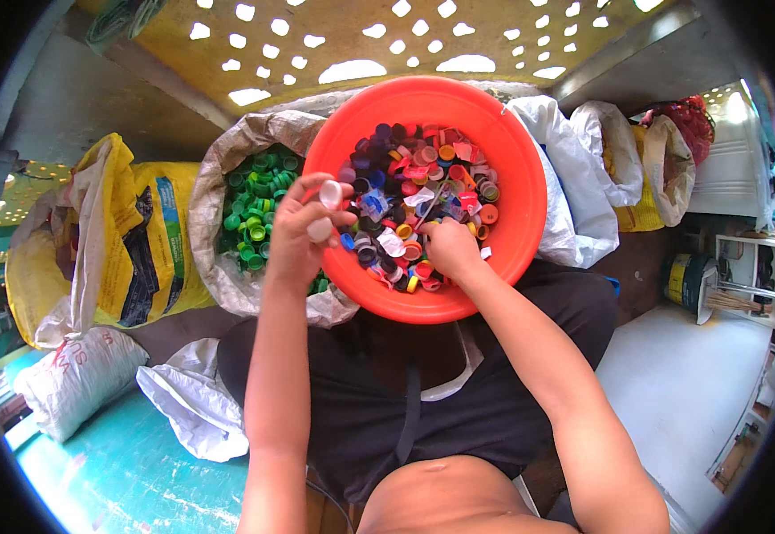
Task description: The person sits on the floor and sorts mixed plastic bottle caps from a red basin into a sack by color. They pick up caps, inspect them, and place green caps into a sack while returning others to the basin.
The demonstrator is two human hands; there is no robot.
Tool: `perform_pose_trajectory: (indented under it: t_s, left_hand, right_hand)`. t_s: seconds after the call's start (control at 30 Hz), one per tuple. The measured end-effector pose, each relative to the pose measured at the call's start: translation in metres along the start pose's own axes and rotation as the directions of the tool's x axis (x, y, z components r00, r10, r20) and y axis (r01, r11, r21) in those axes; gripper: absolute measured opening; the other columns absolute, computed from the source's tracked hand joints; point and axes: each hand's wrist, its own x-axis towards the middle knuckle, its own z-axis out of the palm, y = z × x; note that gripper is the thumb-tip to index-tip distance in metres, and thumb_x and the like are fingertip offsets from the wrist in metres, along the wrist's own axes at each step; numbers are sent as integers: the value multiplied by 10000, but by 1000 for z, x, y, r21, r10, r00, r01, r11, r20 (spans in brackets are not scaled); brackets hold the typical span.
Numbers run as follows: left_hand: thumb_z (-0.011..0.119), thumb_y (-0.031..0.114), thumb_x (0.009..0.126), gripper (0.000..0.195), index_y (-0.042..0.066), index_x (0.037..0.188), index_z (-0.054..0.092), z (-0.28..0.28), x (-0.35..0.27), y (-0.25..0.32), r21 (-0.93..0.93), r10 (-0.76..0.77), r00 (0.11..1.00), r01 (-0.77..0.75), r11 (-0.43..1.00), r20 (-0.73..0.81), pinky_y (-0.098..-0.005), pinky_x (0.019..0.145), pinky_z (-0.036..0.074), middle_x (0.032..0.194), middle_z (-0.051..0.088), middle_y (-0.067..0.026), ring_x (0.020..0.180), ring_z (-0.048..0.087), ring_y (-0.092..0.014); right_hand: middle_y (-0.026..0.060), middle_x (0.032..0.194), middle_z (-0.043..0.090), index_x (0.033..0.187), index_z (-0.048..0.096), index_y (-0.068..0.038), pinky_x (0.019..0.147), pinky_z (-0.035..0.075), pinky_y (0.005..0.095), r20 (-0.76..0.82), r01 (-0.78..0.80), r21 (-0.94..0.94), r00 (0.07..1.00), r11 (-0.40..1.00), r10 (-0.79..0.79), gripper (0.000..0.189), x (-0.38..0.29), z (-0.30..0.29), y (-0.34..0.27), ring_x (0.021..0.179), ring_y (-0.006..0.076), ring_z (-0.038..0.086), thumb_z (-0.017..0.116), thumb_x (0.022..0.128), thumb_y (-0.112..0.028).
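A wide red plastic basin [527, 180] holds a heap of mixed plastic bottle caps [404, 230], with scraps of wrapper among them. My left hand [304, 223] is raised over the basin's left rim and holds whitish plastic caps [330, 193] between its fingers. Inside the basin, my right hand [453, 245] reaches down to the heap at the right; its fingertips touch the pile, and what they pinch, if anything, cannot be made out. Just left of the basin, partly under its rim, stands an open woven sack [210, 200] filled with green bottle caps [257, 207].
Yellow sacks [167, 247] stand at the left, with a tied white sack [83, 380] and a slack white sack [193, 400] nearer. Several open white sacks [577, 193] line the right side. A yellow perforated panel [354, 40] rises behind the basin.
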Motion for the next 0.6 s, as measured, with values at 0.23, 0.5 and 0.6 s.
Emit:
perform_pose_trajectory:
  t_s: [0.23,0.5,0.6]
  left_hand:
    - [667,184,887,239,61,1090,643,18,45,40,-17,-127,984,125,992,-129,-221,451,496,999,716,-58,732,717,-170]
    - [656,116,878,136,43,958,739,40,101,-40,759,90,986,-51,-649,143,-470,765,609,1054,691,-225,923,735,-376]
    - [592,109,910,219,-1,1028,740,41,111,-47,713,21,995,-55,-699,96,-454,786,619,1059,708,-219,928,743,-358]
  right_hand:
    - [183,917,636,957,758,-126,705,582,452,41,123,-202,992,972,-118,187,-9,5,13,793,334,710,584,906,-171]
    - [154,1019,713,1045,756,-77,607,577,367,127,-262,608,964,750,234,192,-31,-33,31,723,262,713,708,903,-197]
    - [58,975,703,1213,670,-49,439,457,234,527,-525,849,834,-59,166,323,-48,-60,45,615,135,659,738,937,-201]
